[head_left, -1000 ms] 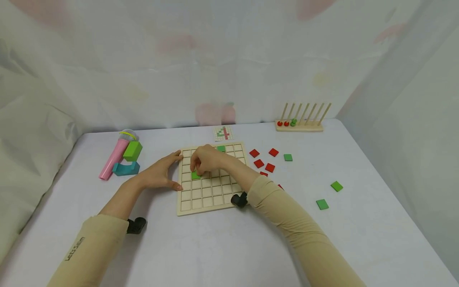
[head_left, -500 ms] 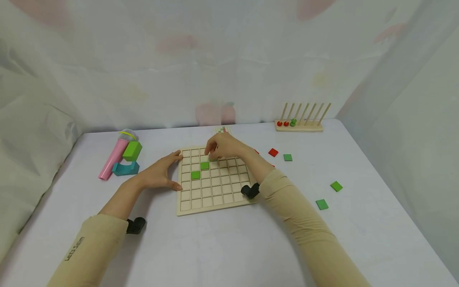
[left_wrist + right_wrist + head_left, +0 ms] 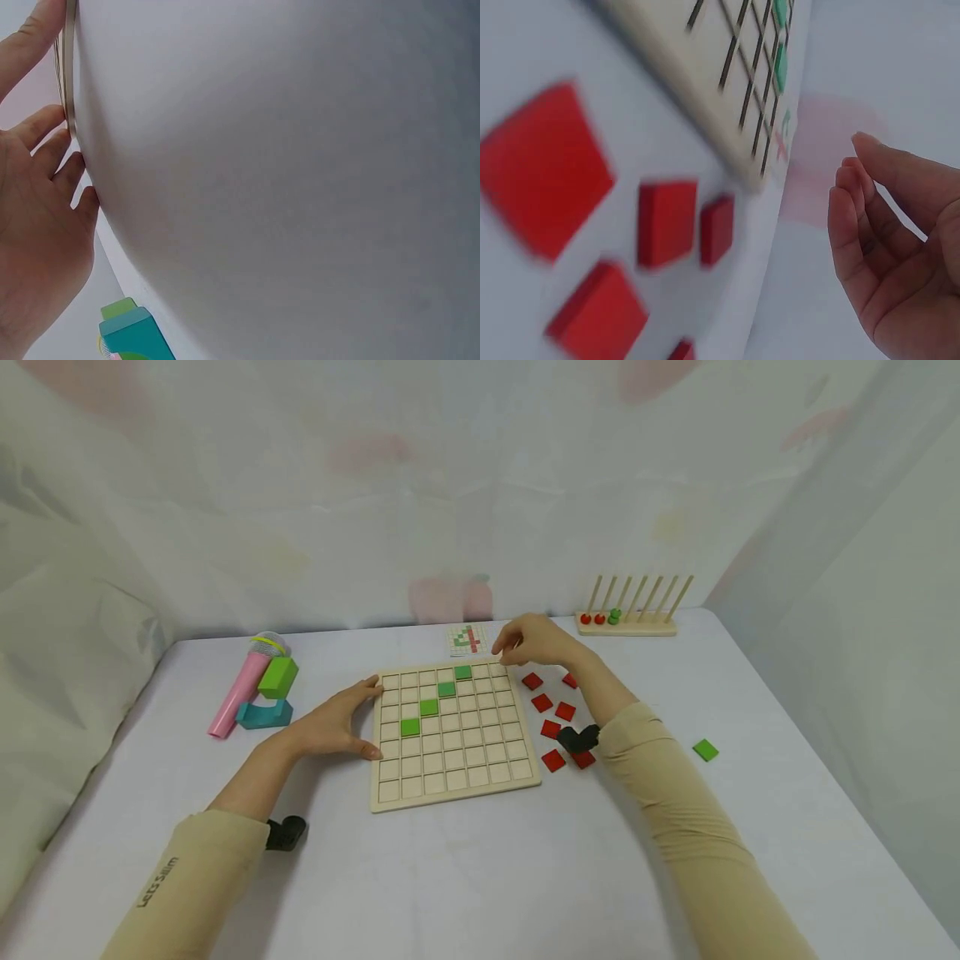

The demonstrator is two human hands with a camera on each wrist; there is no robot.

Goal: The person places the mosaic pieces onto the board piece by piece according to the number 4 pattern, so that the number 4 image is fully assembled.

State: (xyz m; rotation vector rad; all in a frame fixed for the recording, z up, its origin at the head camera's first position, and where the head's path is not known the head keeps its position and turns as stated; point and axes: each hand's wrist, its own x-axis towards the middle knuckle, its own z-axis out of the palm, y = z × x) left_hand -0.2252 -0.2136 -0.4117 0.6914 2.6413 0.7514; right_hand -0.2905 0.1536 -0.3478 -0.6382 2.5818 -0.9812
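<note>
Sleeve (image 3: 189, 877) reads "Lets Slim"; spread left hand (image 3: 333, 723) touches board (image 3: 454, 758) at 9 o'clock, empty, loose right hand (image 3: 534, 642) near 1.

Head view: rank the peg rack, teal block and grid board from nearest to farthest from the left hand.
1. Grid board: at the left hand's fingertips.
2. Teal block: just left of the hand.
3. Peg rack: back right.

Left grip (image 3: 336, 720) spread; right grip (image 3: 534, 642) lifted, loosely curled.
</note>
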